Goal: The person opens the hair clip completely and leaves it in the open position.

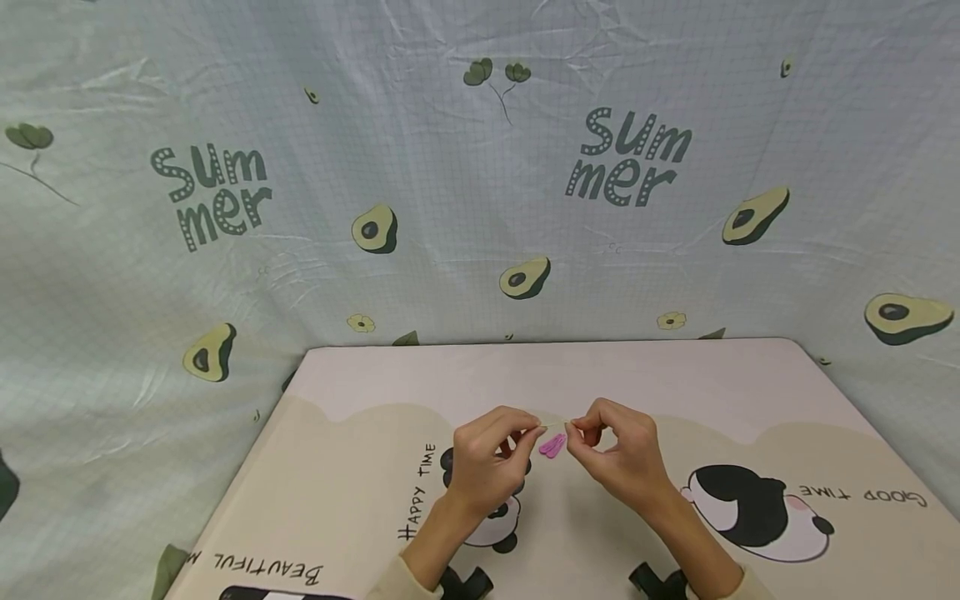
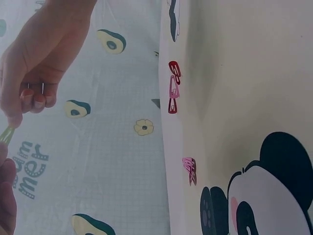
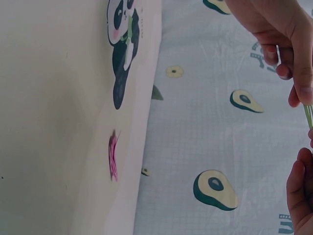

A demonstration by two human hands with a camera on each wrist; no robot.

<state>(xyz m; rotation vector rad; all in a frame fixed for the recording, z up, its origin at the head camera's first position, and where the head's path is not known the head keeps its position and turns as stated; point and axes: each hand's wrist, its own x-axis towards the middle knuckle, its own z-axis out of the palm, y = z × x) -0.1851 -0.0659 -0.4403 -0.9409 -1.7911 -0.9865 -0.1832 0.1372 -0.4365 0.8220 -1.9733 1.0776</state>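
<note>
Between my two hands a small pale green hair clip (image 2: 6, 134) is stretched across, above the table. My left hand (image 1: 486, 460) pinches one end with thumb and forefinger. The other end is pinched between the thumb and forefinger of my right hand (image 1: 624, 458). In the head view the clip shows only as a thin pale line between the fingertips. Just below it, on the table, lies a small bunch of pink hair clips (image 1: 552, 446). In the left wrist view a red and pink row of hair clips (image 2: 174, 90) also lies near the table's far edge.
The table (image 1: 570, 375) has a cream cover printed with pandas and words. Behind and beside it hangs a pale cloth (image 1: 442, 167) with avocados and lettering. Dark wrist gear (image 1: 467, 583) shows at both wrists.
</note>
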